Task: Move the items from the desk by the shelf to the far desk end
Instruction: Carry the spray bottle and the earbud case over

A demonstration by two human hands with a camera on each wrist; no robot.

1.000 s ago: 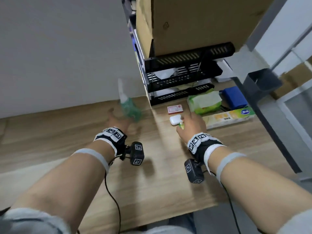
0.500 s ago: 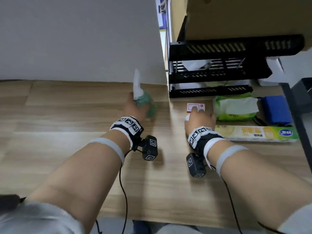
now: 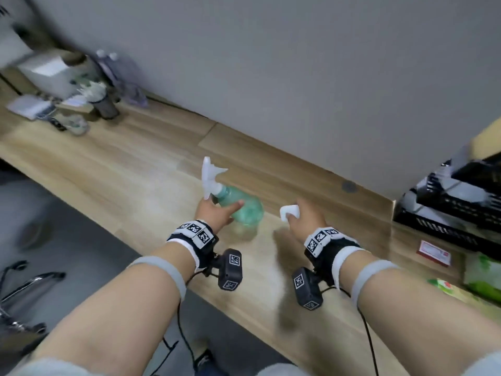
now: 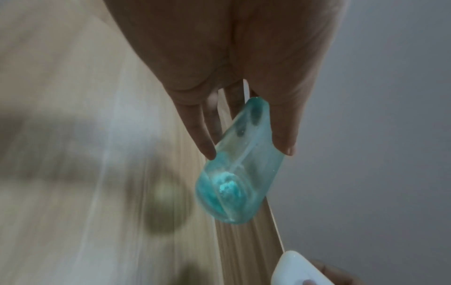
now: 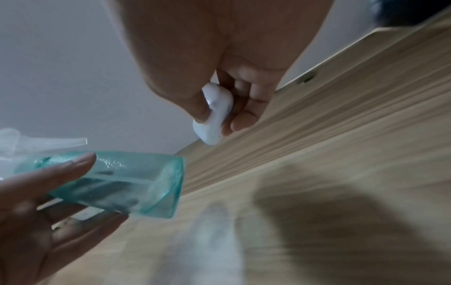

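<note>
My left hand [image 3: 217,213] grips a translucent teal spray bottle [image 3: 241,206] with a white trigger head [image 3: 210,176], held tilted above the wooden desk [image 3: 135,180]. The left wrist view shows the spray bottle [image 4: 240,169] held between the thumb and the fingers [image 4: 202,135]. My right hand [image 3: 306,221] pinches a small white rounded case [image 3: 289,212] just right of the bottle. In the right wrist view the white case [image 5: 216,115] sits between the thumb and curled fingers [image 5: 246,108], with the teal bottle [image 5: 117,183] at lower left.
A black tiered tray rack [image 3: 455,210] stands at the right. In front of it lie a red-and-white card [image 3: 435,252] and green packets [image 3: 482,275]. Cluttered items, a dark cup [image 3: 105,104] and boxes fill the desk's far left end. A chair base [image 3: 24,283] stands below left.
Both hands have lifted their objects and moved left, away from the rack. The view has swung left, so the desk's far end now shows.
</note>
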